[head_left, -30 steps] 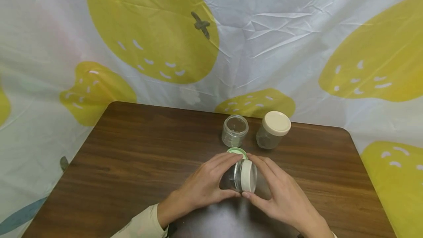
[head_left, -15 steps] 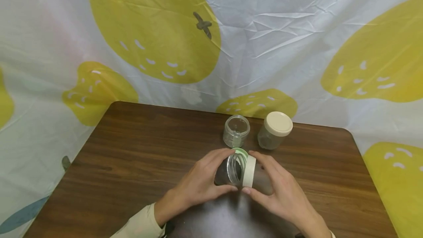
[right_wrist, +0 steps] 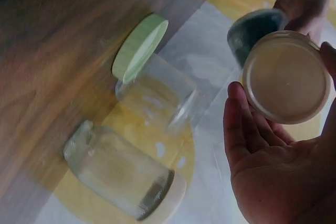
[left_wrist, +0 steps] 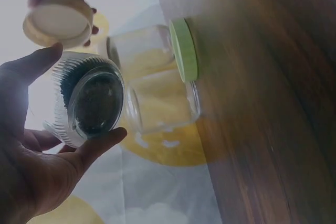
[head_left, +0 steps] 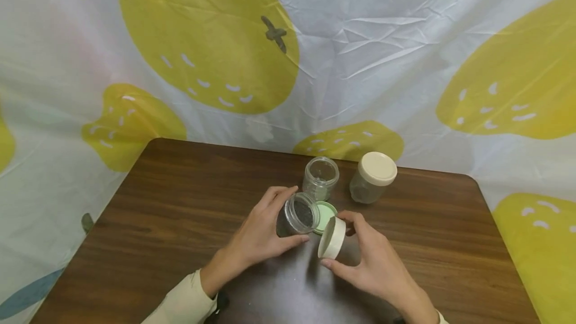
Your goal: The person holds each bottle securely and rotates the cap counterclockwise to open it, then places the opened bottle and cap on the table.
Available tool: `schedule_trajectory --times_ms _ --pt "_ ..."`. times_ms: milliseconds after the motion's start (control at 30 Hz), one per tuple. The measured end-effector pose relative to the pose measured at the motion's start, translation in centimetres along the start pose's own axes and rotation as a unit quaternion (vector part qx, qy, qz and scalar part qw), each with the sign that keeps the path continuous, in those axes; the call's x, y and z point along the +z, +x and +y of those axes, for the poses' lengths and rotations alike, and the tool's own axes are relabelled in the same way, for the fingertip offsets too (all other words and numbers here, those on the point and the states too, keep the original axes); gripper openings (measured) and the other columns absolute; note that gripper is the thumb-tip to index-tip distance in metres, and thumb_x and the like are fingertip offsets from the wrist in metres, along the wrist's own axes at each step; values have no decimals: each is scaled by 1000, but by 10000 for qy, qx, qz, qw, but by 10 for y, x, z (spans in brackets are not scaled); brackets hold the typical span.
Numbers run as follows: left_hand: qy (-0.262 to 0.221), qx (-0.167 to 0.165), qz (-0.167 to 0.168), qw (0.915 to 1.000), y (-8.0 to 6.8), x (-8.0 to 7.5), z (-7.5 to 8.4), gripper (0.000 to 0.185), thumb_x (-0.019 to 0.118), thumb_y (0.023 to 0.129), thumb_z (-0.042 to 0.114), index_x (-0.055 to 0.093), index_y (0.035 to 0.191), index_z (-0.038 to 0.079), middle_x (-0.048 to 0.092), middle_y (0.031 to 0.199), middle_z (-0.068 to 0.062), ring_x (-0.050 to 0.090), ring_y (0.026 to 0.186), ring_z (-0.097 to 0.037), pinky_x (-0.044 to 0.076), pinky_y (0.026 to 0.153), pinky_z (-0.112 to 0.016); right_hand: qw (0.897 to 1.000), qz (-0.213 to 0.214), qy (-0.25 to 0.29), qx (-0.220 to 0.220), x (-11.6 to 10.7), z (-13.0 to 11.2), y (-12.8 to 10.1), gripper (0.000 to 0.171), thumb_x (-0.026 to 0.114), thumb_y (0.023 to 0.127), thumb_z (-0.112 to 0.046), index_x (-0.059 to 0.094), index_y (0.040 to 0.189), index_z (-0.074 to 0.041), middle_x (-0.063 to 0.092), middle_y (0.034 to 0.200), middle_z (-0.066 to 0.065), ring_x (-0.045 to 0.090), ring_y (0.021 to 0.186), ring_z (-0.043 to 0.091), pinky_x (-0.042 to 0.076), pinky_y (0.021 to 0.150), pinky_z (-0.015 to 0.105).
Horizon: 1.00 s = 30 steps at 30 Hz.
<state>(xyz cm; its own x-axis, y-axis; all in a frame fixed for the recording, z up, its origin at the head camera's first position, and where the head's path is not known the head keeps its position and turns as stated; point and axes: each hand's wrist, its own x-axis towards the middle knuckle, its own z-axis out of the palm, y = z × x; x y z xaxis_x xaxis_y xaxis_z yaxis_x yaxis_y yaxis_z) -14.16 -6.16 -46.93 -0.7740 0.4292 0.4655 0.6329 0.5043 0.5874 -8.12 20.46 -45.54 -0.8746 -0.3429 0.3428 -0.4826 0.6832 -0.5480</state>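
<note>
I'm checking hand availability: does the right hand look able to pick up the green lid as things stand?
Probably not: the green lid looks near, but the right hand grips a cream lid that likely needs setting down.

The green lid (head_left: 324,217) is smooth and plastic-looking, with low sheen. Left of it: held jar (left_wrist: 89,98), clear, glossy, ribbed wall; from where I stand, glass or plastic cannot be told. On the green lid's near side: cream lid (head_left: 333,239), smooth, matt, plastic-looking. Beyond it: open jar (head_left: 321,179), clear, glossy. Beneath it: tabletop (head_left: 202,204), wood-grained, satin finish. Well behind it: backdrop (head_left: 324,64), creased cloth, faint shine.
</note>
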Motion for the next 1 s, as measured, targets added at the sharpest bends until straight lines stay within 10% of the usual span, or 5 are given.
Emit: schedule_trajectory --times_ms 400,633,1000 --pt "-102 -417 184 9989 19 -5 -32 88 98 71 45 59 143 13 61 137 -3 64 126 -21 55 107 -44 9981 -600 36 164 30 -2 10 87 95 74 -43 47 143 -22 68 129 -9 67 116 7 59 97 38" --pt "-25 -1058 340 9938 18 -4 -50 85 96 72 46 60 141 12 66 134 -6 66 125 -25 55 107 -47 9951 -842 -182 488 51 -6 18 79 93 71 -58 53 128 -20 69 99 -5 66 86 14 54 75 29" --pt "-280 -1666 574 9840 28 1 -71 86 96 72 43 56 139 8 64 128 -10 64 113 -26 55 96 -43 9951 -666 274 671 76 -7 37 79 101 67 -34 49 121 -12 71 104 2 68 91 14 56 80 31"
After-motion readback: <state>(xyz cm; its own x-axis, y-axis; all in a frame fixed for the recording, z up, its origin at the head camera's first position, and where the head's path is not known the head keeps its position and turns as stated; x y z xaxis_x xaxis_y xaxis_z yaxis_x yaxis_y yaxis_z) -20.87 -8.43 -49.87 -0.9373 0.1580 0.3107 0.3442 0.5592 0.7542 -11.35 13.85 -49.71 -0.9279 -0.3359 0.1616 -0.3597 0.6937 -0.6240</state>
